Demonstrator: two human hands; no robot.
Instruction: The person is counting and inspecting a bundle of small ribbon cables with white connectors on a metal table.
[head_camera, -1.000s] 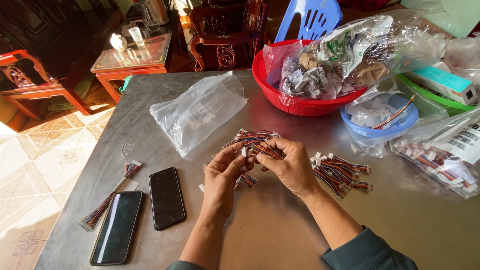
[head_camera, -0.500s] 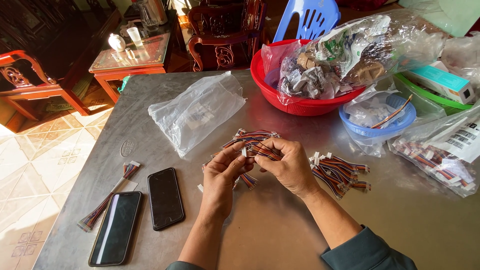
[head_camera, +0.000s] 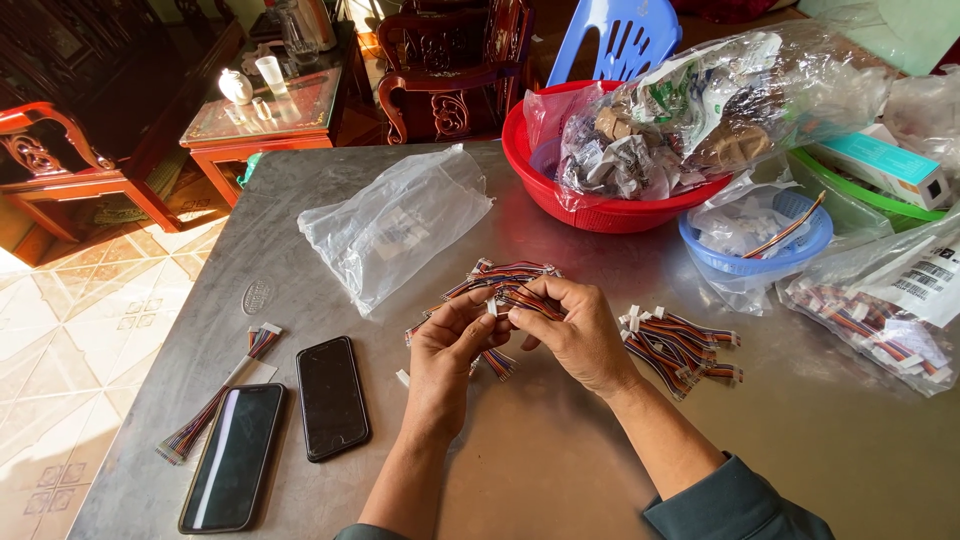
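Note:
Both my hands meet over the middle of the metal table (head_camera: 560, 470). My left hand (head_camera: 450, 350) and my right hand (head_camera: 570, 330) together pinch a bunch of short multicoloured wire harnesses (head_camera: 505, 280) with small white connectors. Some of the bunch fans out above my fingers, and a few ends hang below my left hand. A separate pile of the same wire harnesses (head_camera: 680, 340) lies just right of my right hand. A longer wire harness (head_camera: 220, 395) lies at the left, beside two phones.
Two dark phones (head_camera: 330, 395) (head_camera: 232, 455) lie face up at the left. A clear plastic bag (head_camera: 395, 225) sits behind my hands. A red basket (head_camera: 570, 205) of bagged items, a blue bowl (head_camera: 795, 245), and bagged wires (head_camera: 870, 330) fill the right. Wooden furniture stands beyond the table.
My hands stay at the same spot; the fingers shift slightly on the bunch of wires. Nothing else on the table has moved.

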